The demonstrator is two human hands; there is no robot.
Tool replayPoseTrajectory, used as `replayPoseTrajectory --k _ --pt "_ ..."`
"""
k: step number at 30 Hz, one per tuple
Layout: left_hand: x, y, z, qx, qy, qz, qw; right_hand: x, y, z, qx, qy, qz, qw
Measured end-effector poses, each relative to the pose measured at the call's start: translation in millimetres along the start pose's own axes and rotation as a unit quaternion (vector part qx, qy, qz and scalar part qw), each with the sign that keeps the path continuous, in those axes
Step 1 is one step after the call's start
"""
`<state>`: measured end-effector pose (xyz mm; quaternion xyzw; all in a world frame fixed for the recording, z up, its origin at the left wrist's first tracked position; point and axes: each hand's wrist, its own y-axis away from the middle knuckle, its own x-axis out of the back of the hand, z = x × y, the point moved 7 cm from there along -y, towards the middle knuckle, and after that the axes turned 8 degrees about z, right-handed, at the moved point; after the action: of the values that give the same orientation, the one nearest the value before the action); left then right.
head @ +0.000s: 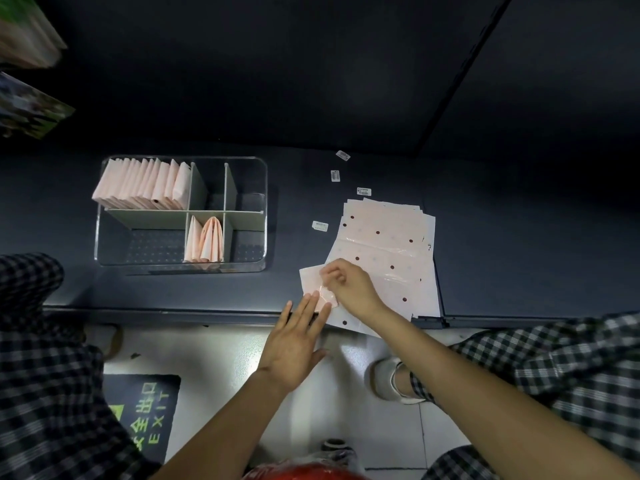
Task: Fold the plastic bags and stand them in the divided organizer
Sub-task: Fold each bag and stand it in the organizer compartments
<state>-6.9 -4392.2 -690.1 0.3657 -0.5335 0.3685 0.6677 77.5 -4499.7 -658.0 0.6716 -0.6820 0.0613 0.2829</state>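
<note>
Head view is showing the right hand (349, 289) pinching the upper edge of a small folded bag (313, 282) with fingertips closed narrowly on the plastic. Left hand (294, 348) is lying flat with fingers spread wide, its fingertips pressing the near edge of that same bag, gripping nothing.

That bag is sitting at the near edge of the dark table (207, 292), partly overlapping the left corner of a stack (384, 251) of flat dotted bags to its right. Small labels (320, 225) are lying scattered on the table just beyond the stack.

Well to the left, the clear organizer (266, 209) is standing with a full row of folded bags (145, 183) upright in its far left compartment and a few more folded bags (204, 240) standing in the near middle compartment. Its other compartments are looking empty.

Judging from this, the fold is probably nearly finished but not yet creased firmly. Slick plastic is likely to spring open if the left fingertips are lifting before the pinch is securing both layers. Because the bag is lying on the stack's corner, pulling it away could be dragging the top sheet off the table edge. Carrying it left with a loose pinch could be letting it unfold before it reaches a compartment.
</note>
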Motion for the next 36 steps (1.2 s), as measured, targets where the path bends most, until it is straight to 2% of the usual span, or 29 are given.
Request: replayPoseTrajectory --k 2,3,6,9,12,15,18,22,27,31,34,35,36 --pt "-1 1 0 0.004 -0.005 -0.007 1.0 -20 -1 -7 -0.006 -0.017 -0.091 0.996" --pt "-2 1 -1 0.007 -0.001 -0.01 1.0 -26 -3 -8 -0.013 -0.005 -0.112 0.994" --pt "1 0 -4 0.013 0.014 -0.011 1.0 -30 -15 -10 -0.032 0.006 -0.104 0.994" --pt "3 1 -4 0.008 0.021 -0.013 1.0 -26 -26 -23 0.047 0.103 -0.068 0.991" --pt "3 0 -5 0.01 0.039 -0.014 0.999 -29 -34 -32 0.154 0.272 -0.078 0.947" --pt "4 -2 -6 0.017 0.076 -0.012 0.997 -29 -39 -32 0.191 0.408 -0.099 0.887" --pt "7 -5 -10 0.034 0.136 -0.002 0.99 -30 -42 -32 0.183 0.442 -0.114 0.871" --pt "17 -9 -17 0.078 0.249 0.041 0.965 -30 -45 -34 0.157 0.431 -0.127 0.879" --pt "30 -10 -40 0.205 0.38 0.136 0.892 -24 -38 -35 0.137 0.377 -0.13 0.907" --pt "37 -10 -64 0.324 0.497 0.181 0.784 -17 -30 -41 0.109 0.258 -0.118 0.953" --pt "41 -13 -81 0.385 0.583 0.203 0.686 -11 -22 -46 0.072 0.142 -0.102 0.982" --pt "45 -15 -85 0.388 0.601 0.207 0.667 -9 -19 -46 0.063 0.116 -0.096 0.987" --pt "50 -17 -89 0.385 0.602 0.21 0.668 -8 -16 -46 0.06 0.1 -0.089 0.989"
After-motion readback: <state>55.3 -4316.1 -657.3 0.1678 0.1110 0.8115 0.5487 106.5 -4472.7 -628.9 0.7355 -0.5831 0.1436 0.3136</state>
